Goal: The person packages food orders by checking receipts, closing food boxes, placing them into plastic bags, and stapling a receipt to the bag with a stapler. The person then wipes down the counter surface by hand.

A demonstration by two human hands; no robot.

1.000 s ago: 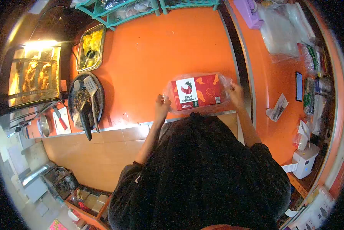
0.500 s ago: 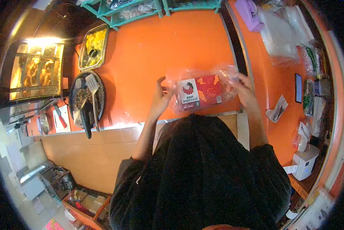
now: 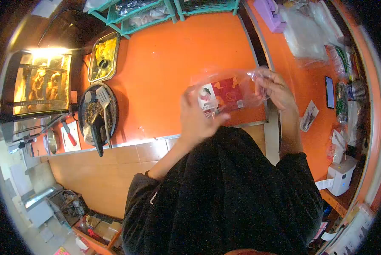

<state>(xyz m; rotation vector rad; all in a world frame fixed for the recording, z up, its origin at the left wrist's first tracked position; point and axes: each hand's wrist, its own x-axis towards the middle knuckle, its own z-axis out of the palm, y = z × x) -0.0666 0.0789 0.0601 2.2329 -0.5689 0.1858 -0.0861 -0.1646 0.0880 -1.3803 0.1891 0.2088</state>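
A box with a red and white printed label [image 3: 228,95] sits inside a clear plastic bag [image 3: 250,95], above the front edge of the orange counter. My right hand [image 3: 280,90] pinches the bag's gathered right end between thumb and fingers. At the box's left end is my left hand [image 3: 196,121], slightly blurred, its thumb stretched away from the fingers. It overlaps the lower left of the label and lies against or just in front of the bag; contact is hard to make out.
Left on the orange counter [image 3: 156,85] are a black pan [image 3: 114,102] with a slotted spatula [image 3: 103,97], a tray of yellow food [image 3: 114,55] and a lit display case [image 3: 41,85]. Teal racks [image 3: 173,15] line the back. To the right lie plastic bags [image 3: 303,38], a phone [image 3: 329,92] and a white printer [image 3: 341,176].
My left hand has moved right and down across the label's left part, its thumb now outstretched. My right hand has closed higher on the bag's end, and the bag is tilted.
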